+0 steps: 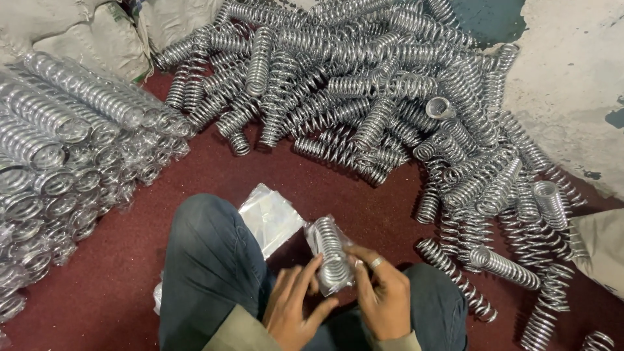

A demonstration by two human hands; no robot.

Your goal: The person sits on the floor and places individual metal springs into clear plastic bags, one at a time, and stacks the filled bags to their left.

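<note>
I hold a shiny metal coil spring [332, 252] inside a clear plastic bag, upright between both hands, low in the head view. My left hand [292, 305] grips its lower left side. My right hand [382, 292], with a ring on one finger, grips the lower right side. My knees in blue jeans [208, 260] sit on either side of the hands.
A big heap of loose metal springs [364, 84] covers the dark red floor [130, 260] ahead and to the right. Bagged springs [58, 149] are stacked at the left. A pile of clear plastic bags [270, 218] lies by my left knee. White sacks [84, 32] stand behind.
</note>
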